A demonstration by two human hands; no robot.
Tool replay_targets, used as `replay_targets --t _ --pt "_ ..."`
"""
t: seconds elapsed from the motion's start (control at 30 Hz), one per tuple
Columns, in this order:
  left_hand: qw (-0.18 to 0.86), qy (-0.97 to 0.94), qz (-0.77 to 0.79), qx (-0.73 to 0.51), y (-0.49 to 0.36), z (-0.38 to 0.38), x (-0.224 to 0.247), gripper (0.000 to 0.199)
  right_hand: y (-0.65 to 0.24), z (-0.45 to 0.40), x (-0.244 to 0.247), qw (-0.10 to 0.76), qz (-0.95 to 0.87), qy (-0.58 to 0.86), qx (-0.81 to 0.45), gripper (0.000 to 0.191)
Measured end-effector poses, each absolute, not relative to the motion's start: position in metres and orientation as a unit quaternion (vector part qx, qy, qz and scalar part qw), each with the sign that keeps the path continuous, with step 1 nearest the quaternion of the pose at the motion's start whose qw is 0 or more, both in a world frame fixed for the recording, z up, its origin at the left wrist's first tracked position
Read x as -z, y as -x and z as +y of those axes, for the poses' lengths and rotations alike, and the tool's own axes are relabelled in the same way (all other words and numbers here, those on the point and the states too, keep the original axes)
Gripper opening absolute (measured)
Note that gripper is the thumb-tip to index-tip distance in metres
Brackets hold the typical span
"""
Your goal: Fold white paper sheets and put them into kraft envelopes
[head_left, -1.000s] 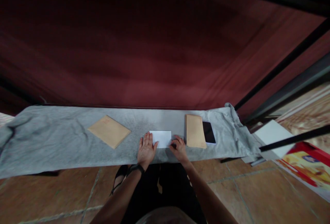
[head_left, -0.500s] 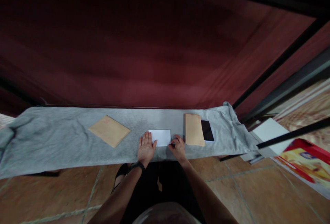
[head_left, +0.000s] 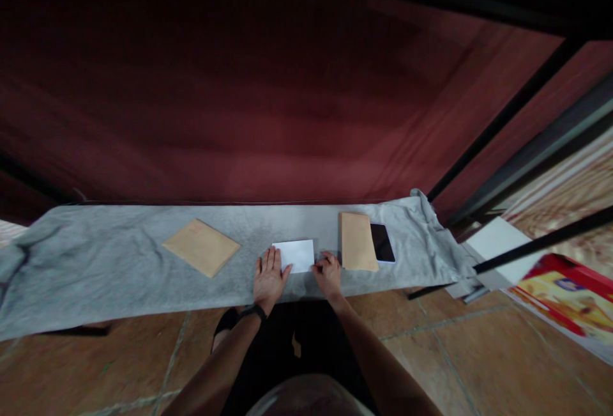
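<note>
A white sheet of paper [head_left: 295,255] lies flat on the grey cloth, between my two hands. My left hand [head_left: 269,277] rests flat over its left edge, fingers stretched and thumb apart. At the lower right corner of the paper is my right hand [head_left: 328,272], its thumb and index finger brought together; whether they grip the paper edge is too small to make out. To the right, a stack of brown envelopes [head_left: 357,242] partly covers a dark tablet or phone [head_left: 382,243]. One more brown envelope [head_left: 202,246] lies at an angle on the left.
The grey cloth [head_left: 119,269] covers a long narrow table against a dark red panel [head_left: 287,115]. Black metal bars cross the right side. A white box [head_left: 498,243] and a red and yellow box [head_left: 569,294] stand beyond the right end, above the tiled floor.
The whole view has shifted slightly. Both hands stay in nearly the same places at the white paper, with no clear change in their pose.
</note>
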State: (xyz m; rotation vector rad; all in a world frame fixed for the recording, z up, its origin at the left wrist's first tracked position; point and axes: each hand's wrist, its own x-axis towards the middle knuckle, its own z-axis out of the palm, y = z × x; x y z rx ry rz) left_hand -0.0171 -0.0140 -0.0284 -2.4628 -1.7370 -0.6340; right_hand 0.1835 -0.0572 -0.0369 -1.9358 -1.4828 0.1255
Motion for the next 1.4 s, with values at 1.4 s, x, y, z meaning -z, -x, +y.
replay_targets --t 1.4 --pt "0.017 0.868 -0.484 0.111 0.048 -0.063 0.018 0.063 -0.19 -0.026 0.028 0.204 -0.745 0.633 -0.054 0.049"
